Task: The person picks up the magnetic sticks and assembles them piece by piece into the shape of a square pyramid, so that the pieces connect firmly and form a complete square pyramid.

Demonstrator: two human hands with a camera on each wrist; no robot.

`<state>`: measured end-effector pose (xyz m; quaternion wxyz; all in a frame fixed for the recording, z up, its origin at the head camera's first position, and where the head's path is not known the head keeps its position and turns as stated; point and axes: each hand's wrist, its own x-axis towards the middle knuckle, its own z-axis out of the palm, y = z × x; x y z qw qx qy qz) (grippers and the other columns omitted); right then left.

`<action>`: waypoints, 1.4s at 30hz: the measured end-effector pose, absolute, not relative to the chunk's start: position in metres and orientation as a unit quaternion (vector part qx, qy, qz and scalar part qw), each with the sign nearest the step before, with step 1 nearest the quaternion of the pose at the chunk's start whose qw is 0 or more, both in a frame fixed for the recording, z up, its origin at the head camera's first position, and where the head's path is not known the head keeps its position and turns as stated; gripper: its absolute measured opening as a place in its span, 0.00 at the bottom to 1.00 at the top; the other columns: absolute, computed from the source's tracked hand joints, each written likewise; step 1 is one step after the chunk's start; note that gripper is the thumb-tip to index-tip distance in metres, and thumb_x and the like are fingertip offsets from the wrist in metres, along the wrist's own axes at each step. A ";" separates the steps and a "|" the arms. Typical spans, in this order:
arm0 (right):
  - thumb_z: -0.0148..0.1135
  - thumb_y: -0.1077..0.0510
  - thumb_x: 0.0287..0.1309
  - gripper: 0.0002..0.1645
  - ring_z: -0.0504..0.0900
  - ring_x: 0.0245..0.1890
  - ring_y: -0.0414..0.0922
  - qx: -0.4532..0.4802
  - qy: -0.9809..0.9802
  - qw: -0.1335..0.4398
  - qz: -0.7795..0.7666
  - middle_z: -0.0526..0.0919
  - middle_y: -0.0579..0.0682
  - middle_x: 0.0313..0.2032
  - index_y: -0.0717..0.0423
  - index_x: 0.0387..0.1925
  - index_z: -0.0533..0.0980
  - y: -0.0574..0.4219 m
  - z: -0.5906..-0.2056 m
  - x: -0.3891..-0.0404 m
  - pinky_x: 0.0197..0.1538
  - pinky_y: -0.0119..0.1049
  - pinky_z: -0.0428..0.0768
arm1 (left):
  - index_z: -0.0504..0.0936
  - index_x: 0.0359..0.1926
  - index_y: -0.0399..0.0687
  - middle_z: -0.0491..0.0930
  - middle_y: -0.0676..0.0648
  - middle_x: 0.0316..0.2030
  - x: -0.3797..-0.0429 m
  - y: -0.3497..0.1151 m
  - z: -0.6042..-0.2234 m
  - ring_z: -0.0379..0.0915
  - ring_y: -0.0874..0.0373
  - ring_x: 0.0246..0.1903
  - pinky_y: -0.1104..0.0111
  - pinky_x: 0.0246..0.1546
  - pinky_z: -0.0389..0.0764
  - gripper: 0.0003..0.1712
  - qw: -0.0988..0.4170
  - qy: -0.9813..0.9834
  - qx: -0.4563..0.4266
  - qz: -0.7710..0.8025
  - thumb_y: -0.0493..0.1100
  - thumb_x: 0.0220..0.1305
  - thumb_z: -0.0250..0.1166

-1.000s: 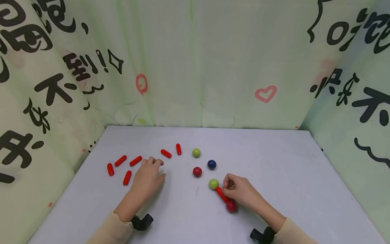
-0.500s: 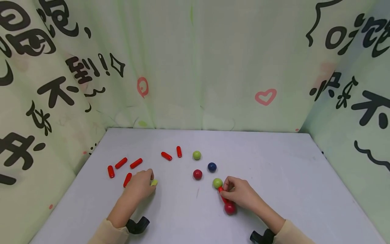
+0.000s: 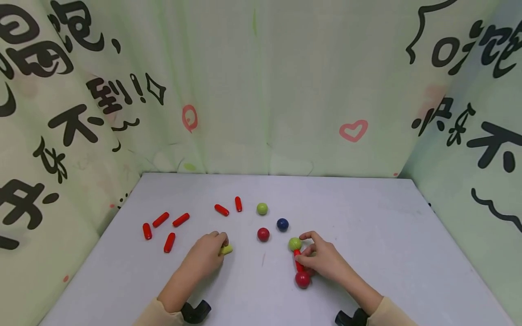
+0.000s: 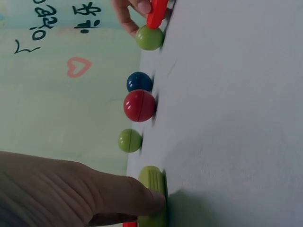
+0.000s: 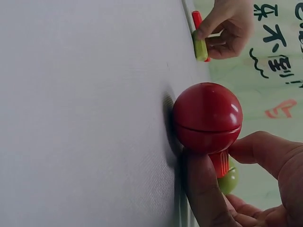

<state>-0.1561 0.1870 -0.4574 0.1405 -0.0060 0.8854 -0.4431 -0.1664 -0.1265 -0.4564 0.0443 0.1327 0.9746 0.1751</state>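
My left hand (image 3: 205, 256) pinches a yellow-green ribbed rod (image 4: 152, 178) between thumb and fingers, low over the white table. Part of that rod is hidden behind the fingers. At the right, my right hand (image 3: 324, 259) holds a red rod (image 3: 298, 261) between thumb and fingers. A green ball (image 3: 295, 244) sits at the far end of this red rod and a dark red ball (image 5: 207, 118) at the near end. One finger of the right hand reaches to the green ball. Between the hands lie a loose red ball (image 3: 263, 234) and a dark blue ball (image 3: 282, 224).
Another green ball (image 3: 262, 208) lies farther back. Several red rods are scattered at the left, among them a red rod (image 3: 169, 242) beside the left forearm. Two more red rods lie toward the back. A printed curtain (image 3: 306, 90) hangs along the table's back and sides.
The left hand came down, took up the yellow-green rod and then moved right with it. The right hand's rod and balls swung to point more straight away, and a finger extended to the green ball.
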 end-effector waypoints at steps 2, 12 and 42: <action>0.73 0.59 0.58 0.33 0.80 0.24 0.44 -0.005 0.881 0.143 -0.452 0.83 0.48 0.31 0.59 0.62 0.70 0.188 -0.459 -0.156 0.31 0.37 0.83 | 0.81 0.40 0.47 0.78 0.51 0.32 -0.168 -0.119 -0.459 0.71 0.59 0.32 0.64 0.40 0.83 0.11 0.043 0.970 0.161 0.175 0.34 0.60 0.74; 0.72 0.62 0.59 0.33 0.82 0.22 0.45 -0.019 0.860 0.158 -0.484 0.82 0.51 0.31 0.60 0.62 0.69 0.187 -0.461 -0.154 0.31 0.40 0.85 | 0.83 0.44 0.50 0.81 0.53 0.37 -0.177 -0.086 -0.464 0.73 0.62 0.34 0.70 0.42 0.82 0.11 0.018 0.948 0.286 0.141 0.38 0.63 0.74; 0.71 0.63 0.60 0.34 0.82 0.21 0.44 -0.047 0.857 0.174 -0.482 0.81 0.51 0.30 0.59 0.65 0.67 0.175 -0.463 -0.159 0.29 0.39 0.86 | 0.84 0.49 0.51 0.83 0.53 0.43 -0.192 -0.036 -0.461 0.77 0.61 0.43 0.74 0.49 0.82 0.11 -0.014 0.933 0.335 0.131 0.40 0.66 0.72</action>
